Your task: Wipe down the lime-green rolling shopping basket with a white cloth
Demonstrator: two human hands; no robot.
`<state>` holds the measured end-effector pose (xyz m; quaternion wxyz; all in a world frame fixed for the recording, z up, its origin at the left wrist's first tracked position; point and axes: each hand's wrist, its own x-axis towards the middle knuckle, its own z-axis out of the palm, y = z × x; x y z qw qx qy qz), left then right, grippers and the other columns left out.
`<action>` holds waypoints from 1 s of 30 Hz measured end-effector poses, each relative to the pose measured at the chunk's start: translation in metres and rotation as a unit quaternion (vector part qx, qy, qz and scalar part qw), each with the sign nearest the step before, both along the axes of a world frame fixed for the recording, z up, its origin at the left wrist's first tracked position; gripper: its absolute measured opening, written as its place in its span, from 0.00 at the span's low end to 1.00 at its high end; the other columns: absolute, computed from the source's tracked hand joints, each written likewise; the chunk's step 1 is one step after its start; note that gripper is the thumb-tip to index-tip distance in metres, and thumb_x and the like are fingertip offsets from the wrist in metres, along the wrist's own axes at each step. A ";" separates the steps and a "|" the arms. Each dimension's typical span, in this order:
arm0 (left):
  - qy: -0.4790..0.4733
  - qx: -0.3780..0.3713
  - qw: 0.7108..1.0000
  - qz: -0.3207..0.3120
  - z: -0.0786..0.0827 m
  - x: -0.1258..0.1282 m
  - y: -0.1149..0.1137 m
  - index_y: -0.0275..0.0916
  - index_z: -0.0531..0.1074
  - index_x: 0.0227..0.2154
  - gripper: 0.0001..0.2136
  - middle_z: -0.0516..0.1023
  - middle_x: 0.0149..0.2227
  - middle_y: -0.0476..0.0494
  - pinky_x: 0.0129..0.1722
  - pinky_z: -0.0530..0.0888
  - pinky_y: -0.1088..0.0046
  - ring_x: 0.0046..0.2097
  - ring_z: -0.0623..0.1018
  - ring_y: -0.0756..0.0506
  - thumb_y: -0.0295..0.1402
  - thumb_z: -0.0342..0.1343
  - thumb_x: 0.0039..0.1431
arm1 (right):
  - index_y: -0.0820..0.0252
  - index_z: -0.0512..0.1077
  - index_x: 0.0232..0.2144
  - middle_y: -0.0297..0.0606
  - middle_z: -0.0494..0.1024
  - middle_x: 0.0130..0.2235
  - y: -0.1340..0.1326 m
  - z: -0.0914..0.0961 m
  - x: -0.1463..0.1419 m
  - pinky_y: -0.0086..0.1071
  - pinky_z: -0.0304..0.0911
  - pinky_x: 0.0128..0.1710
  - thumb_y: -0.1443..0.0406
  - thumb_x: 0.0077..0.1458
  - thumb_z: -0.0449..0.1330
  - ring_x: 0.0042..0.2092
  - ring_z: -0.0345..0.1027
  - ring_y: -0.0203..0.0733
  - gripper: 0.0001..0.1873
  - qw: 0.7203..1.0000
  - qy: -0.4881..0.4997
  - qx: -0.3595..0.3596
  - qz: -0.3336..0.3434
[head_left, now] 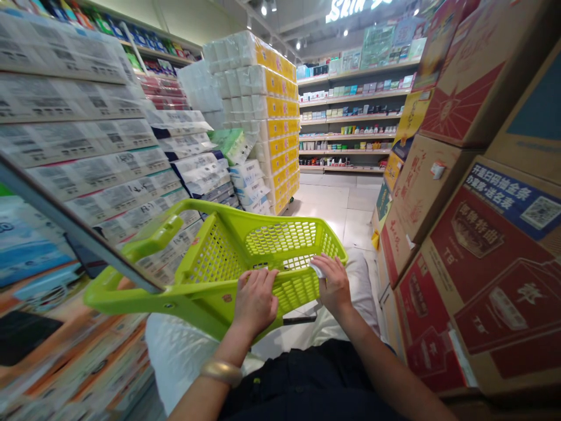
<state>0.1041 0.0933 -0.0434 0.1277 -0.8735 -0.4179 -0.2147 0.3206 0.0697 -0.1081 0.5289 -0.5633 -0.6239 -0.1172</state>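
Observation:
A lime-green shopping basket (210, 298) with lattice sides, a long handle frame and a grey metal bar (79, 225) lies tilted across my lap. My left hand (256, 301), below a gold bangle (221, 372), is closed over the basket's near rim. Farther right, my right hand (335, 286) bends over the same rim near the end corner. It presses a small white wipe (316, 269) against the plastic; most of the wipe is hidden under the fingers. Nothing shows inside the basket.
Stacked tissue packs (70, 105) rise on the left, and a tall pile of yellow-and-white paper rolls (278, 123) stands ahead. Cardboard cartons (477, 257) crowd the right side. Shelves of small products (350, 114) line the back beyond the tiled floor (337, 202).

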 end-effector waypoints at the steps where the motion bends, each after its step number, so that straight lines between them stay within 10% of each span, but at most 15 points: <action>1: 0.000 0.000 1.000 0.000 0.000 0.000 0.000 0.39 0.71 0.50 0.24 0.77 0.41 0.41 0.53 0.60 0.57 0.47 0.73 0.38 0.24 0.52 0.47 | 0.54 0.75 0.46 0.37 0.80 0.49 0.001 -0.002 0.006 0.48 0.53 0.64 0.78 0.49 0.49 0.56 0.70 0.45 0.27 1.000 0.004 -0.001 -0.010; 7: 0.001 0.002 1.000 -0.001 0.000 0.000 0.001 0.38 0.70 0.50 0.24 0.77 0.42 0.40 0.53 0.60 0.56 0.47 0.73 0.37 0.24 0.52 0.47 | 0.55 0.76 0.44 0.40 0.81 0.47 0.005 -0.005 0.014 0.51 0.56 0.62 0.77 0.47 0.49 0.53 0.72 0.48 0.26 0.997 0.043 0.011 -0.057; 15: 0.006 -0.004 1.000 0.001 0.002 0.000 0.000 0.38 0.70 0.50 0.24 0.77 0.42 0.40 0.53 0.60 0.56 0.47 0.73 0.37 0.24 0.52 0.47 | 0.53 0.74 0.48 0.35 0.79 0.52 -0.004 0.008 -0.024 0.44 0.50 0.65 0.78 0.47 0.49 0.59 0.67 0.43 0.30 0.998 -0.020 0.005 0.063; 24: 0.002 0.000 1.000 -0.003 0.001 0.001 0.000 0.38 0.71 0.50 0.24 0.77 0.42 0.40 0.53 0.60 0.57 0.47 0.73 0.38 0.24 0.52 0.47 | 0.55 0.76 0.45 0.40 0.81 0.46 0.005 -0.005 0.014 0.50 0.58 0.61 0.77 0.48 0.49 0.53 0.71 0.47 0.26 0.998 0.036 0.024 -0.049; 30: 0.008 -0.012 1.000 0.005 0.007 0.002 -0.003 0.38 0.70 0.51 0.24 0.77 0.43 0.40 0.54 0.60 0.57 0.47 0.73 0.38 0.24 0.52 0.48 | 0.54 0.75 0.48 0.36 0.79 0.51 0.000 0.006 -0.018 0.46 0.52 0.65 0.78 0.48 0.49 0.58 0.68 0.44 0.28 0.999 -0.014 0.000 0.039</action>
